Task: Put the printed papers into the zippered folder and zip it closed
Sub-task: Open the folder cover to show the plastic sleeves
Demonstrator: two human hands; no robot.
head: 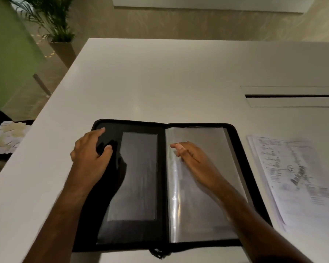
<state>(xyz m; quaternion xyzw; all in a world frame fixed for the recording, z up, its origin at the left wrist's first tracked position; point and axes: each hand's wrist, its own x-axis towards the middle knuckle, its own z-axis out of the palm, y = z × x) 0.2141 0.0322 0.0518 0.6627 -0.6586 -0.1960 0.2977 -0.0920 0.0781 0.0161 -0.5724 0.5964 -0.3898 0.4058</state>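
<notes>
A black zippered folder (pixel 161 186) lies spread flat on the white table (pixel 160 82) in front of me. Its left half has a dark cover with a clear pocket window; its right half holds clear plastic sleeves (pixel 207 215). My left hand (pixel 91 150) rests on the left half near its outer edge, fingers loosely bent, holding nothing. My right hand (pixel 192 158) lies on the top plastic sleeve, fingers pointing left toward the spine. A stack of printed papers (pixel 292 177) lies on the table just right of the folder, untouched. The zipper pull (pixel 157 252) shows at the folder's near edge.
A cable slot (pixel 292 96) is set into the table at the back right. Left of the table, lower down, lies a heap of paper scraps (pixel 6 137). A potted plant (pixel 59 35) stands on the floor beyond the table's far left corner.
</notes>
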